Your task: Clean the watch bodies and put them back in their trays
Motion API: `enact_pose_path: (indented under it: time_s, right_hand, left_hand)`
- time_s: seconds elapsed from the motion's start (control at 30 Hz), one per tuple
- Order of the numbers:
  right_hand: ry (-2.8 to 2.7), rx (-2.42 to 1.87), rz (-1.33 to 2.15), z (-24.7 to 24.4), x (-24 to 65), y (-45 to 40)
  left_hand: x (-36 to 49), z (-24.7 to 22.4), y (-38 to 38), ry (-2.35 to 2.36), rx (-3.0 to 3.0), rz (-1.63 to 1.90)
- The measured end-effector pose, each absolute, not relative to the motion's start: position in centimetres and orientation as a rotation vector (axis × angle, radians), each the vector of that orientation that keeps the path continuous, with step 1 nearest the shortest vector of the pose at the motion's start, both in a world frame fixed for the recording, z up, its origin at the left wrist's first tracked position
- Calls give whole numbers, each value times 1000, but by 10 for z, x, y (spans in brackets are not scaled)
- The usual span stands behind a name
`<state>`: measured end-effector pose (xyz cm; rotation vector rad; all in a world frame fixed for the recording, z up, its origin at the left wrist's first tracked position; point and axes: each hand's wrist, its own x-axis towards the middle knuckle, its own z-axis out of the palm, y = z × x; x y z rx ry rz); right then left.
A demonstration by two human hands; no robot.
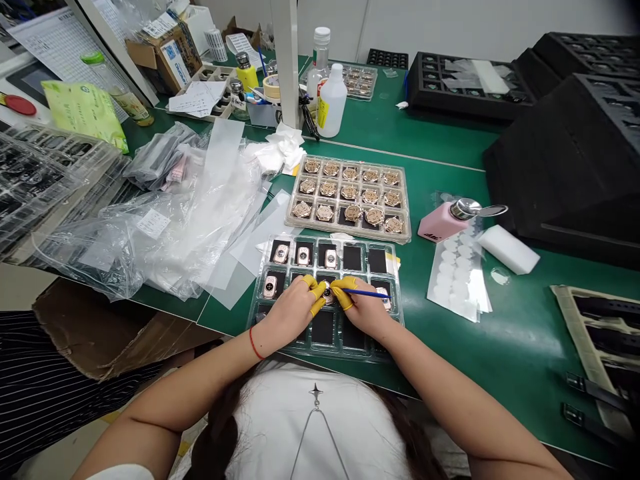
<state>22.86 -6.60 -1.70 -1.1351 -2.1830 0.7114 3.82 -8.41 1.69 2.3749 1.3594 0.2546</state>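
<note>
A small smartwatch body (327,293) with a round dark sensor is pinched by my left hand (290,310), which wears yellow finger cots. My right hand (366,312), also in yellow cots, is closed around a slim blue stick-like tool (367,293) and its fingertips meet at the same watch body. Both hands are over a clear plastic tray (257,293) with black pads in its compartments. Several pinkish watch bodies lie in it, such as one at upper left (281,253) and one under the blue tool's end (383,298). My hands hide part of the middle row.
Behind stands a tray of round gold watch parts (347,193). To the right are a pink pump bottle (443,221), sticker sheets (455,280), a white foam block (510,249) and black cases (565,167). Plastic bags (165,227) cover the left; a white bottle (332,103) stands behind.
</note>
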Motion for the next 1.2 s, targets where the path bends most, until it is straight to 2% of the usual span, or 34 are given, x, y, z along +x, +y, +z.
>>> enact_pose_path:
  time_s: [0.43, 0.93, 1.1, 1.2]
  right_hand:
    - [-2103, -1297, 742, -17, 223, -68]
    - [-1704, -1378, 1120, -11, 223, -60]
    - [-1537, -1385, 1185, -10, 226, -62]
    - [-1492, -1370, 1223, -11, 223, -62]
  left_hand:
    - [37, 13, -84, 1337, 2430, 268]
    - [39, 14, -82, 1356, 2475, 190]
    - [38, 19, -81, 1258, 2636, 9]
    - [30, 19, -85, 1169, 2667, 27]
